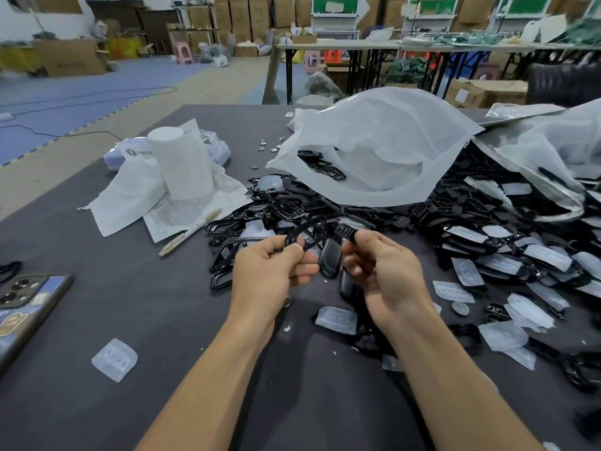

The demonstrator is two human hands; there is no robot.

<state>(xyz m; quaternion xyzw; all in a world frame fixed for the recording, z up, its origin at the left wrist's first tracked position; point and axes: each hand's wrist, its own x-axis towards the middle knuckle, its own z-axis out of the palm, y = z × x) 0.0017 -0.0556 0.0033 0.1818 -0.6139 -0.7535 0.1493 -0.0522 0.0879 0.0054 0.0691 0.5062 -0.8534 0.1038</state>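
Both hands work above the near middle of the dark grey table (156, 327).

- Left hand (273, 266): thumb and forefinger pinch a thin black plastic frame (307, 234), which loops up and away from the fingers.
- Right hand (385, 275): thumb and curled fingers pinch a small black button piece (346, 232) with holes in it, just right of the frame.
- A black shell (330, 262) hangs between the fingers of both hands. Which hand bears it cannot be told.

All three parts are held clear of the table, just near of the pile of black plastic parts (292, 206).

Surroundings:
- A translucent white bag (383, 148) lies open over the far side of the pile.
- To the far left a white tissue roll (182, 164) stands upright on a printed sheet (208, 203), with a pen (190, 232) lying across the sheet's near edge.
- A phone (26, 301) lies at the left edge.
- A clear silicone pad (113, 359) lies near left.
- A coin (460, 309) lies to the right of the right hand.
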